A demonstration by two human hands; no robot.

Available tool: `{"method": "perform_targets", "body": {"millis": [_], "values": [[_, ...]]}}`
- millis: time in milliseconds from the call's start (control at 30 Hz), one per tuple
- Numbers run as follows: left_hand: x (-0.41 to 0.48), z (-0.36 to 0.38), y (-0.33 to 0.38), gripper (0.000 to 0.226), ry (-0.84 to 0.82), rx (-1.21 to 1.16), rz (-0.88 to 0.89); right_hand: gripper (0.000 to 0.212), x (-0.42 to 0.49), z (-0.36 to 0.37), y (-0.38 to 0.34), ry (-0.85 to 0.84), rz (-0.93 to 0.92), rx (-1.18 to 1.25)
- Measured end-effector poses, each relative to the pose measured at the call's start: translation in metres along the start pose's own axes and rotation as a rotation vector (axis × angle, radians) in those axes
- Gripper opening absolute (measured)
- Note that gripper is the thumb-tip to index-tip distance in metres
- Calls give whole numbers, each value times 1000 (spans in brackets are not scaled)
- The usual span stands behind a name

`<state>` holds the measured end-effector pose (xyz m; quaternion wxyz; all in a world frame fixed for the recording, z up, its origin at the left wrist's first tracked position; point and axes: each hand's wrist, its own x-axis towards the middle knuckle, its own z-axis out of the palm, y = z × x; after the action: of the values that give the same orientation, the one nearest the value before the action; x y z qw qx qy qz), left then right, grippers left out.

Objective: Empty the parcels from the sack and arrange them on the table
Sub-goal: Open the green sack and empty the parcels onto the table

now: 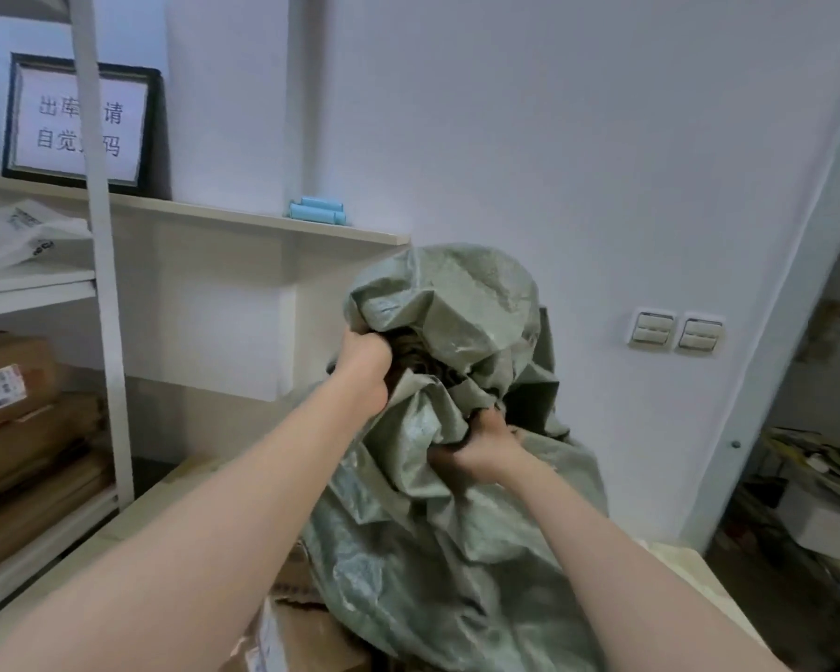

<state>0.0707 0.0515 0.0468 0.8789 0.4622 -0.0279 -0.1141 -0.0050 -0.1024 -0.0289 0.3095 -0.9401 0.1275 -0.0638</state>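
Observation:
A grey-green woven sack (457,502) is held up above the table (680,569), its fabric bunched and crumpled at the top. My left hand (362,375) grips a fold of the sack high on its left side. My right hand (481,448) grips another bunch of fabric lower and to the right. Brown cardboard parcels (301,628) lie on the table under the sack's lower edge, partly covered by it. What is inside the sack is hidden.
A white shelf rack (103,283) stands at the left with cardboard boxes (20,409), a plastic mailer (20,235) and a framed sign (78,123). Blue rolls (318,213) sit on a wall shelf. Wall switches (675,329) are right of the sack; clutter fills the doorway floor at far right.

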Motion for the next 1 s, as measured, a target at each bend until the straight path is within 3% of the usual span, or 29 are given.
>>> {"method": "perform_targets", "body": {"millis": [67, 100, 167, 267, 333, 433, 567, 700, 733, 800, 867, 933, 1000], "values": [[5, -7, 14, 25, -30, -73, -51, 58, 2, 17, -32, 84, -25, 239], [7, -10, 19, 24, -49, -97, -79, 41, 4, 17, -53, 246, 38, 317], [12, -19, 26, 28, -121, -144, -132, 31, 8, 20, -74, 439, 81, 463], [17, -34, 38, 43, -232, -147, -146, 10, 14, 16, -87, 653, 104, 435], [26, -47, 41, 77, -278, -27, -62, 12, 14, 3, -92, 805, 167, 357], [21, -68, 40, 133, -298, 375, 16, 20, 10, -19, -103, 1007, 163, 260], [22, -95, 24, 157, -403, 848, 4, 25, 17, -47, -135, 1081, 111, 275], [15, -86, 8, 163, -497, 935, 28, 23, 23, -56, -182, 971, -100, 85], [11, -77, 7, 152, -510, 888, 50, 22, 23, -53, -193, 908, -144, 41], [1, -59, 3, 92, -508, 686, 122, 16, 24, -43, -207, 788, -179, -21], [-2, -46, -5, 41, -316, 448, 110, 17, 26, -33, -210, 662, -160, -65], [5, -43, -16, 38, -96, 279, -24, 32, 27, -27, -202, 436, -143, -31], [11, -47, -24, 42, -13, 154, -156, 68, 24, -27, -185, 182, -194, 74]]}}
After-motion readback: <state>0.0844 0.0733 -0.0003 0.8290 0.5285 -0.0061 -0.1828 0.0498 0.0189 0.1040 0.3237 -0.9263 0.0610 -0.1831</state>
